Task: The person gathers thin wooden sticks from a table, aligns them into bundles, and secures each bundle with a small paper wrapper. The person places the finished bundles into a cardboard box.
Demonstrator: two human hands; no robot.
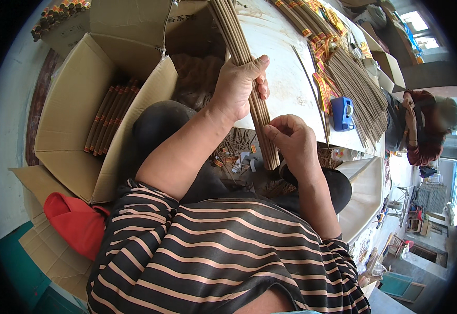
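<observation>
A bundle of long brown incense sticks slants across the middle, its lower end toward me. My left hand is wrapped round the bundle about halfway down, thumb across the front. Lower down, my right hand is closed, its thumb and curled fingers pinching at the right side of the sticks. More loose incense sticks lie fanned on the white table, beside a blue tape dispenser. Red and yellow paper labels lie next to them.
At my left, an open cardboard box holds several wrapped incense bundles. More wrapped bundles lie at the table's far end. Scraps litter the floor below my hands. A person stands at the right. Red cloth lies near my left elbow.
</observation>
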